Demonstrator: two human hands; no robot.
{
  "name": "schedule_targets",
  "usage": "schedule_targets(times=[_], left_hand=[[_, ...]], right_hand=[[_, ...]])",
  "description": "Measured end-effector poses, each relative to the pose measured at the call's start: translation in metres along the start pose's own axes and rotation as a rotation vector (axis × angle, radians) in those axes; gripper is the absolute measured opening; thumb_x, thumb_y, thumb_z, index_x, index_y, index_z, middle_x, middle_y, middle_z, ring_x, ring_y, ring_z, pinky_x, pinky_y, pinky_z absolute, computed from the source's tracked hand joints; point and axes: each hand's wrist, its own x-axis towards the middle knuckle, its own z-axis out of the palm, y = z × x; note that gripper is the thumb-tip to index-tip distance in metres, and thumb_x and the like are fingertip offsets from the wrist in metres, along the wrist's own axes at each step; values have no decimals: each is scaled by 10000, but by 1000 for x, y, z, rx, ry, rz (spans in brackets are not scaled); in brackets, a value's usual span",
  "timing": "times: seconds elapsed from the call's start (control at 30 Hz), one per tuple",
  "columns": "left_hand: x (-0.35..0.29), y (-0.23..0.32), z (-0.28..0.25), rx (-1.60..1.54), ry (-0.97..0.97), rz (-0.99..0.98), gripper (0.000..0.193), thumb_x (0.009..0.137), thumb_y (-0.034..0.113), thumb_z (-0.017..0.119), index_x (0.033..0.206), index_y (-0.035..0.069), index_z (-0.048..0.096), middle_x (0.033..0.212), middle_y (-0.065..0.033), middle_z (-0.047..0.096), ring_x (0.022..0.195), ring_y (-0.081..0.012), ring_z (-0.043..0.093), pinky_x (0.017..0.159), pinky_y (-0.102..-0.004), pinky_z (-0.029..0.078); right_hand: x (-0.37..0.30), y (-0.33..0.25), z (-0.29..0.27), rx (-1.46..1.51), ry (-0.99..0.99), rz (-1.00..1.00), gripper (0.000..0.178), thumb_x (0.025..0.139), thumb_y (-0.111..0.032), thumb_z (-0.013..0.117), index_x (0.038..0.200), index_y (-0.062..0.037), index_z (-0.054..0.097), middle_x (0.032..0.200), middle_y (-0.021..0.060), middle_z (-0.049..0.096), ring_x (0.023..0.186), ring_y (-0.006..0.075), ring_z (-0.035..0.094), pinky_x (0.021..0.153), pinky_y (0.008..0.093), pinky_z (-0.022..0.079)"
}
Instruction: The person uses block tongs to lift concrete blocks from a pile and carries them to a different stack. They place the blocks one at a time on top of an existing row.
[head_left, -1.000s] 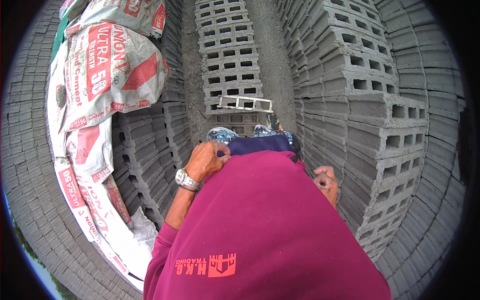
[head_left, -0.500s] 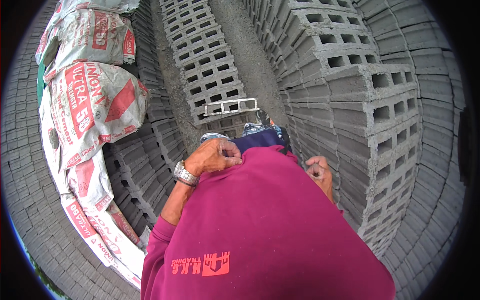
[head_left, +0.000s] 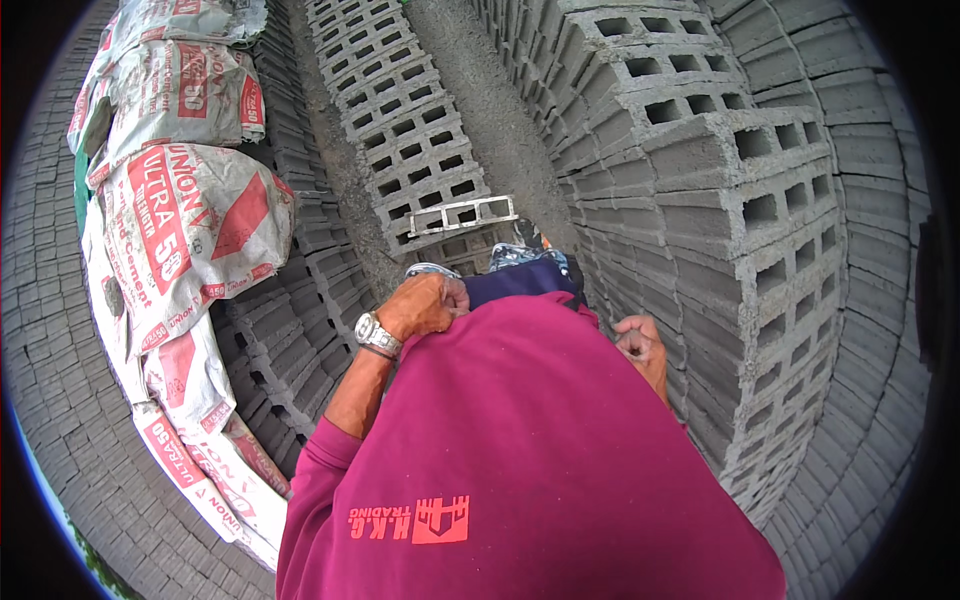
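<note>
My left hand, with a silver watch on its wrist, is closed on the front hem of my maroon shirt. Its fingertips are partly hidden by the cloth. By my other side, my right hand is held with curled fingers, and nothing shows in it. The shirt covers part of that wrist. Dark blue cloth shows just beyond the hem. Past my feet, a light, narrow rectangular frame with dividers sits at the near end of a row of hollow concrete blocks.
Tall stacks of hollow blocks rise close on my right. To the left, red-and-white cement bags lie over more stacked blocks. A strip of grey gritty ground runs ahead between the rows.
My left hand has shifted slightly left and downward along the shirt hem, its fingers more tucked in. My right hand stays almost where it was. The view has tilted a little.
</note>
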Motion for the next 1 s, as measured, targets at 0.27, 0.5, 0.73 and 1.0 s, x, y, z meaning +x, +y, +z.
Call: schedule_targets(times=[0.27, 0.5, 0.73, 1.0], left_hand=[[-11, 31, -23, -332, -75, -101, 87, 796, 158, 740, 829, 89, 698, 710, 30, 631, 666, -56, 545, 605, -239, 448], [0, 42, -31, -139, -145, 19, 105, 822, 174, 721, 872, 83, 711, 752, 14, 633, 679, -96, 569, 629, -271, 462], [12, 59, -33, -118, -225, 40, 207, 819, 258, 759, 903, 71, 728, 731, -6, 641, 676, -116, 579, 622, -290, 464], [19, 51, -28, -271, -321, -8, 268, 779, 249, 760, 941, 39, 728, 705, 7, 625, 671, -103, 557, 641, -279, 464]], right_hand=[[3, -11, 0, 47, 23, 86, 44, 706, 73, 589, 667, 72, 611, 1104, 94, 527, 790, 132, 569, 680, 255, 439], [8, -10, -2, 19, 60, 56, 49, 697, 48, 601, 653, 69, 606, 1088, 103, 540, 807, 143, 574, 682, 263, 444], [11, 1, -5, 40, 75, 85, 46, 704, 58, 592, 660, 61, 605, 1084, 97, 545, 795, 138, 574, 677, 263, 446], [13, -12, -4, 101, 67, 68, 43, 723, 65, 587, 686, 44, 582, 1071, 95, 553, 716, 110, 559, 643, 247, 436]])
